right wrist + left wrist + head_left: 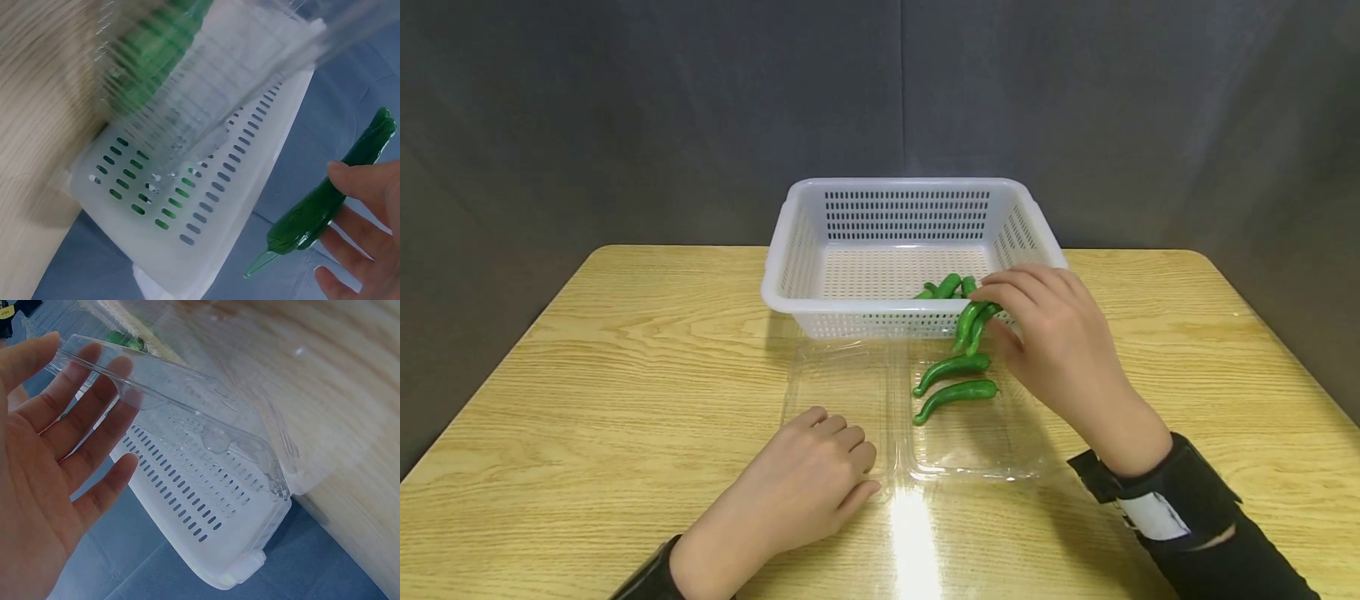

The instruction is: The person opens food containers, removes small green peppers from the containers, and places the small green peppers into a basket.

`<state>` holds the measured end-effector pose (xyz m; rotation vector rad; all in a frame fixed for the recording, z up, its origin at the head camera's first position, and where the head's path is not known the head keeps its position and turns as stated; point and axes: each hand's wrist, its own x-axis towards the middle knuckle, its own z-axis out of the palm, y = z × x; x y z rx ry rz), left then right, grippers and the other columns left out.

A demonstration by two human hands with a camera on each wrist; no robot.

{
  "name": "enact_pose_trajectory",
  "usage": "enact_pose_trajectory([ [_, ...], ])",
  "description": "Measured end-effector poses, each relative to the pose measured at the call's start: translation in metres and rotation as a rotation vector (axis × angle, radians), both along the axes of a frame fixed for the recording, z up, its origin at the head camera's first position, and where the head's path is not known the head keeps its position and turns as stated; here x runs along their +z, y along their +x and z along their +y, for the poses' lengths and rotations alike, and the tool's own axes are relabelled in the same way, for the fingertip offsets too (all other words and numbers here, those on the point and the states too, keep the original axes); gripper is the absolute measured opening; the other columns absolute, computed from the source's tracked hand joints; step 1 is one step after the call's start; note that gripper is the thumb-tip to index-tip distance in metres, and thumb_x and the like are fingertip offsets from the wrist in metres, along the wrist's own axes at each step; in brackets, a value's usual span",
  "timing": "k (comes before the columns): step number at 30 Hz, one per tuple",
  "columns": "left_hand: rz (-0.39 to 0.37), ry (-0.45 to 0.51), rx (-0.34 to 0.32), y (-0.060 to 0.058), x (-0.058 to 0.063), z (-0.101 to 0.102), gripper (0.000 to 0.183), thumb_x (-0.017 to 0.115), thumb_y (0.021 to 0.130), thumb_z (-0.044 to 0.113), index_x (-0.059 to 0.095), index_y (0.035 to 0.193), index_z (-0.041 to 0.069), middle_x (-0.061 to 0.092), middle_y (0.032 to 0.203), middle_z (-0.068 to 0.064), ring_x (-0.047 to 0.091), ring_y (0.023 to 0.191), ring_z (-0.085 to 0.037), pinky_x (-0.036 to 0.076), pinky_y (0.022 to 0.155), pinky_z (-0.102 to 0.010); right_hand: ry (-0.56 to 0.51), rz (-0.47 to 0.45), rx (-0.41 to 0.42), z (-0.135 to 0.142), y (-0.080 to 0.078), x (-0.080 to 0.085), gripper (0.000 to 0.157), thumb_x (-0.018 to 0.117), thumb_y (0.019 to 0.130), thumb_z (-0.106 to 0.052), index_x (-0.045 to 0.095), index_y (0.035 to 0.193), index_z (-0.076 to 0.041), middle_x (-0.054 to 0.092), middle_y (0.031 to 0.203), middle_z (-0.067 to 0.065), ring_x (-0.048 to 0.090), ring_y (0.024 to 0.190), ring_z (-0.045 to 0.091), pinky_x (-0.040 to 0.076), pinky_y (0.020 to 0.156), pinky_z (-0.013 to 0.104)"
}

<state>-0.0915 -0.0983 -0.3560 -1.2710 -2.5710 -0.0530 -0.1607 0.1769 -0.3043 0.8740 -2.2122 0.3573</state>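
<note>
My right hand pinches two green chili peppers by their upper ends, over the basket's front rim. In the right wrist view the held peppers lie between thumb and fingers. Below is a clear plastic hinged container, spread flat. Two more green chili peppers lie side by side in its right half. My left hand rests at the front of the left half. The left wrist view shows its loosely bent fingers against the clear wall, with their tips seen through it.
A white slotted plastic basket stands behind the container, with several green peppers at its front right. Everything sits on a wood-grain table. A dark grey curtain hangs behind the table.
</note>
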Motion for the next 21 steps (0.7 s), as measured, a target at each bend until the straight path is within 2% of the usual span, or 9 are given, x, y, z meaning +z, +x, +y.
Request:
enact_pose_trajectory([
  [11, 0.013, 0.002, 0.0, 0.0, 0.0, 0.0, 0.029, 0.071, 0.088, 0.034, 0.055, 0.071, 0.017, 0.051, 0.067, 0.007, 0.048, 0.063, -0.012, 0.043, 0.07, -0.03, -0.051, 0.007, -0.052, 0.007, -0.007, -0.003, 0.04, 0.08, 0.069, 0.015, 0.069, 0.105, 0.001, 0.066, 0.117, 0.018, 0.057, 0.112, 0.037, 0.042, 0.095, 0.049],
  [15, 0.014, -0.004, 0.003, 0.0, 0.0, 0.0, 0.028, 0.07, 0.088, 0.035, 0.055, 0.071, 0.017, 0.052, 0.068, 0.006, 0.05, 0.064, -0.013, 0.044, 0.072, -0.031, -0.066, -0.01, -0.082, 0.01, -0.009, -0.005, 0.04, 0.079, 0.07, 0.014, 0.069, 0.105, 0.001, 0.066, 0.116, 0.016, 0.057, 0.111, 0.036, 0.042, 0.097, 0.048],
  [21, 0.016, -0.005, 0.001, 0.0, 0.0, 0.0, 0.028, 0.07, 0.088, 0.035, 0.055, 0.071, 0.017, 0.052, 0.068, 0.006, 0.05, 0.065, -0.013, 0.044, 0.072, -0.031, -0.091, -0.026, -0.112, 0.014, -0.012, -0.008, 0.038, 0.078, 0.071, 0.015, 0.069, 0.105, 0.001, 0.067, 0.112, 0.015, 0.058, 0.105, 0.035, 0.043, 0.091, 0.049],
])
